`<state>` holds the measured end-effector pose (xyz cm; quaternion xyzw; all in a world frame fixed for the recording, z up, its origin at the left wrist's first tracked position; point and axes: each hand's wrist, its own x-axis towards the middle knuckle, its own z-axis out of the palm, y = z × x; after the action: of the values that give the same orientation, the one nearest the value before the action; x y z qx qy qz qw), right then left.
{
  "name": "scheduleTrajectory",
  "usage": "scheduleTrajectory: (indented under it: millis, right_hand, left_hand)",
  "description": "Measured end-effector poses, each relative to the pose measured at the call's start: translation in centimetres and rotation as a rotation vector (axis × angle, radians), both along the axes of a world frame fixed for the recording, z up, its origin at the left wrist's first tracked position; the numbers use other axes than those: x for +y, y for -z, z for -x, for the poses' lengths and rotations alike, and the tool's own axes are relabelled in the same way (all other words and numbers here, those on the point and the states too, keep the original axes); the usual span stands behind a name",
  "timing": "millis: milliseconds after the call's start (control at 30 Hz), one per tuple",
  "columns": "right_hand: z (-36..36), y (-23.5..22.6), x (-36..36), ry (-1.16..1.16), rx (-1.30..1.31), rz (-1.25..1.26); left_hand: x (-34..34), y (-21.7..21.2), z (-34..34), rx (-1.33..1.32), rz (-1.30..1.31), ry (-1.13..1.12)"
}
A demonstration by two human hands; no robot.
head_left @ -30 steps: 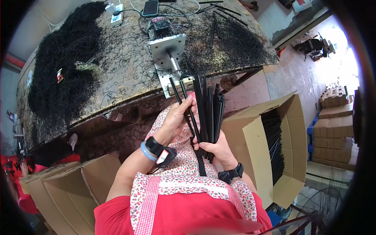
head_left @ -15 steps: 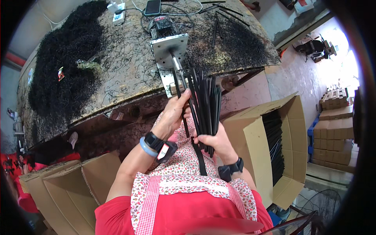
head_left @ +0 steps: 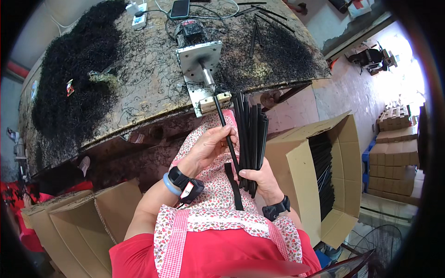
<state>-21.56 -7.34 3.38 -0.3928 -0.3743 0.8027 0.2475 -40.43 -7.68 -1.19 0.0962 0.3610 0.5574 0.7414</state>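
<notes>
My left hand (head_left: pixel 208 147) pinches a single thin black tube (head_left: pixel 220 112) between thumb and fingers. The tube's far end meets the tip of a metal spindle (head_left: pixel 208 78), which sticks out of a square metal plate (head_left: pixel 200 54) in front of a small motor (head_left: pixel 191 30). Whether the tube sits on the tip or only touches it, I cannot tell. Just right of it, my right hand (head_left: pixel 265 181) is closed round the lower part of a bundle of black tubes (head_left: pixel 250 134), held upright over my flowered apron (head_left: pixel 208 199). A black strap (head_left: pixel 234 190) lies on the apron.
Black shavings heap on the worktable (head_left: pixel 143 83), left and right of the motor. A phone (head_left: pixel 180 9) and power strip (head_left: pixel 140 17) lie at the back. An open carton (head_left: pixel 301 171) holding black tubes stands at right, another carton (head_left: pixel 83 222) at lower left.
My left hand has drawn back toward me and slightly right, and its tube now lines up with the spindle tip. The bundle in my right hand has shifted a little right and nearer me.
</notes>
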Motion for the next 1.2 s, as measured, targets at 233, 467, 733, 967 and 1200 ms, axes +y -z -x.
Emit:
scheduleTrajectory:
  millis: [233,467,733,967,1200]
  right_hand:
    - [1.7,0.7,3.3,0.051,-0.004,0.001]
    - [-0.3,2.0,1.9,-0.023,-0.064,-0.306]
    - [-4.2,4.4,-1.5,-0.015,0.0,-0.126]
    - [-8.5,3.5,-0.2,-0.169,-0.402,-0.814]
    - [-11.0,1.3,5.5,-0.603,-0.665,-1.629]
  left_hand:
    - [3.7,1.1,1.5,0.147,-0.055,-0.011]
    - [1.1,0.7,0.7,0.328,-0.141,0.159]
    - [-1.6,-0.9,-3.6,0.466,-0.228,0.308]
    - [-2.7,-0.6,-0.8,0.157,-0.257,0.446]
    - [-1.9,2.0,2.0,-0.283,-0.156,0.692]
